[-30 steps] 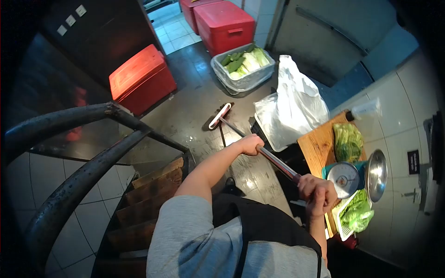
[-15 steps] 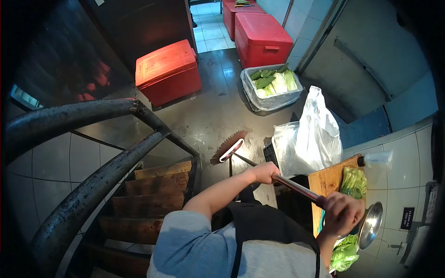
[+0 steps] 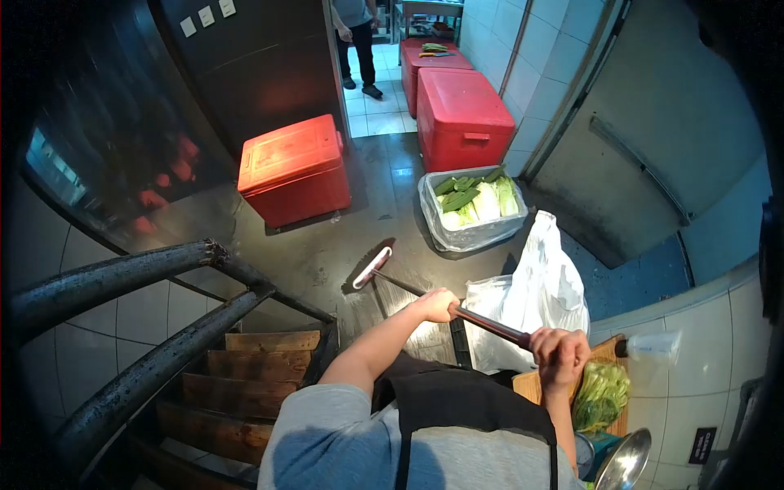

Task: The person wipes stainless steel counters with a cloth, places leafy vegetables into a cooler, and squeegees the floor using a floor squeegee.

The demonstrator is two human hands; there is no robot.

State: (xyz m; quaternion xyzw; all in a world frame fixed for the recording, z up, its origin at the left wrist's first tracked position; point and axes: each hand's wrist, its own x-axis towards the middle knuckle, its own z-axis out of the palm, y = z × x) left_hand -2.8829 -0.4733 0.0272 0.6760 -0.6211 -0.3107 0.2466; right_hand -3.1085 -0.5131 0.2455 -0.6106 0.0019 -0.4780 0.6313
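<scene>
A broom (image 3: 488,323) with a reddish-brown handle slants across the middle, its white-topped brush head on the dark floor to the left. My left hand (image 3: 438,305) is wrapped round the middle of the handle. My right hand (image 3: 560,356) grips its upper end, above a wooden board (image 3: 528,386). White plastic bags (image 3: 531,302) stand just beyond the handle, between and past my hands. Leafy greens (image 3: 603,396) lie on the board near my right wrist.
Wooden stairs (image 3: 260,362) with a metal railing (image 3: 155,361) are at the left. A red cooler (image 3: 294,173), another red cooler (image 3: 465,114) and a tub of vegetables (image 3: 469,237) stand ahead. A person (image 3: 358,49) stands in the doorway. A metal bowl (image 3: 625,461) is lower right.
The view has tilted up, showing the person in the doorway. The brush head has moved left across the floor, with both hands still round the handle.
</scene>
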